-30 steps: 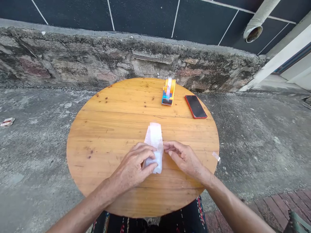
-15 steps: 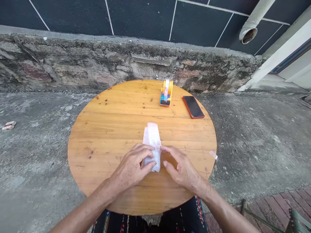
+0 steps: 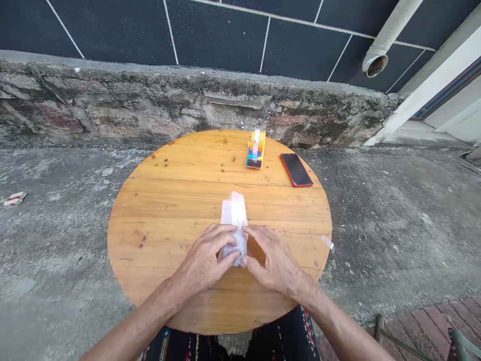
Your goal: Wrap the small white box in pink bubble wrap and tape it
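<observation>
A folded strip of whitish, partly see-through bubble wrap point(image 3: 236, 213) lies lengthwise near the middle of the round wooden table, its far end flat and uneven. My left hand point(image 3: 210, 253) grips it from the left, the fingers and thumb curved over its near part. From the other side my right hand point(image 3: 273, 255) holds the right edge, with fingertips at the middle and the thumb at the near corner. Part of the wrap is hidden under my left fingers. I cannot see whether anything is inside it.
A yellow and blue tape dispenser point(image 3: 255, 149) stands at the far side of the table point(image 3: 169, 200). To its right lies a red-edged phone point(image 3: 296, 170). A short piece of clear tape point(image 3: 327, 242) hangs on the right rim. Behind is a stone wall base point(image 3: 150, 108).
My right thumb has come in to the wrap's near right corner, where before it was apart from it. The right hand has shifted slightly left. The view has tilted up a little.
</observation>
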Action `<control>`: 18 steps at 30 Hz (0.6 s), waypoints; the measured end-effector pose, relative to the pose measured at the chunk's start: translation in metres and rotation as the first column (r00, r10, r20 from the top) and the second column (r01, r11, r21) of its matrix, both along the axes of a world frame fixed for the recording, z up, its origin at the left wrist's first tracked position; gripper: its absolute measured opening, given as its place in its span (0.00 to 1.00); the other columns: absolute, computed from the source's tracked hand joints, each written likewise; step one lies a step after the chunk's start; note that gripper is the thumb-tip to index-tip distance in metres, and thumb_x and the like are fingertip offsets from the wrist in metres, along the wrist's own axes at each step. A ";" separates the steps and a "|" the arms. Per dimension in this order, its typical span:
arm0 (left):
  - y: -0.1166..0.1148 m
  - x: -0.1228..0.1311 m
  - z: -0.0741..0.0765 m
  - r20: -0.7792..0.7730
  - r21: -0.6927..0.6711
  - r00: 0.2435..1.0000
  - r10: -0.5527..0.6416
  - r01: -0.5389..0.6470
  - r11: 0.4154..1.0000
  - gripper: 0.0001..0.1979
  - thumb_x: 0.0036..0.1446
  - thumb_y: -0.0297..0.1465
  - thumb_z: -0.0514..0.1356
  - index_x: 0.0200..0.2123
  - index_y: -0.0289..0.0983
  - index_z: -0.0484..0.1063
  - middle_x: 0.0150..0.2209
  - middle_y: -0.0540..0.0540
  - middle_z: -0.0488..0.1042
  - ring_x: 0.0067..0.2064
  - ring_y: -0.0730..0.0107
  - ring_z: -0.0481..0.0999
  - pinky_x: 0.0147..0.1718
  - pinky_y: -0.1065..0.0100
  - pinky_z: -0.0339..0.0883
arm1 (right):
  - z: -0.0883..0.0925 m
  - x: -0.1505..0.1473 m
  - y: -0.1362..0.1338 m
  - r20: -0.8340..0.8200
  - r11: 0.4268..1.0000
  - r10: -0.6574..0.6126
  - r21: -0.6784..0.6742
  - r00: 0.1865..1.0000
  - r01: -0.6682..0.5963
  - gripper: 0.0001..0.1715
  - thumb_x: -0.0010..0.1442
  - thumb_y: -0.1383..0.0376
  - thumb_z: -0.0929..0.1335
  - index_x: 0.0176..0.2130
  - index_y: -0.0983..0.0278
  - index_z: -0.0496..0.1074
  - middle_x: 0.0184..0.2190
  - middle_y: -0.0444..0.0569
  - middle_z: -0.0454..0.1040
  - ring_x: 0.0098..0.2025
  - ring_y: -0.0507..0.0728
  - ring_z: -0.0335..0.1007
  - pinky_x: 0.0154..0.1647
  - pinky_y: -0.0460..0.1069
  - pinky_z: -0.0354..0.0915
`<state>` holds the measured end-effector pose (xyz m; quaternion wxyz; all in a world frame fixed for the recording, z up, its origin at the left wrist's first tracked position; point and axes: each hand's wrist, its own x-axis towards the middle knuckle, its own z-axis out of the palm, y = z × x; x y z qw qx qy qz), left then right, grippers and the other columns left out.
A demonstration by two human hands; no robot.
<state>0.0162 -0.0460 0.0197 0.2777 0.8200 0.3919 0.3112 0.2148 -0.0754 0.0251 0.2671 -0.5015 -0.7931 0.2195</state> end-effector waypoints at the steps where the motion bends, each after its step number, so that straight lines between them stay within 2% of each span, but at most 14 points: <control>1: 0.000 0.000 -0.001 0.003 -0.002 1.000 0.004 -0.004 1.000 0.01 0.56 0.27 0.59 0.32 0.39 0.70 0.49 0.44 0.72 0.51 0.63 0.71 0.47 0.61 0.66 | 0.003 -0.001 0.001 0.010 1.000 0.014 0.002 1.000 -0.014 0.30 0.56 0.63 0.68 0.57 0.62 0.61 0.55 0.54 0.69 0.56 0.63 0.63 0.56 0.61 0.59; 7: 0.000 -0.001 -0.005 0.028 0.018 1.000 0.004 -0.005 1.000 0.03 0.56 0.25 0.59 0.32 0.38 0.70 0.48 0.45 0.71 0.51 0.63 0.70 0.47 0.63 0.66 | 0.009 -0.005 0.006 0.034 0.998 0.057 -0.018 0.998 -0.056 0.28 0.58 0.64 0.67 0.58 0.61 0.61 0.50 0.52 0.72 0.51 0.61 0.66 0.52 0.60 0.60; 18: 0.002 -0.001 -0.003 0.014 -0.024 1.000 -0.012 0.013 1.000 0.03 0.56 0.25 0.59 0.33 0.38 0.71 0.48 0.45 0.71 0.52 0.62 0.69 0.48 0.62 0.64 | 0.015 -0.005 0.012 0.078 0.993 0.116 -0.023 0.990 -0.115 0.25 0.59 0.65 0.66 0.56 0.63 0.63 0.51 0.52 0.72 0.50 0.60 0.66 0.53 0.58 0.59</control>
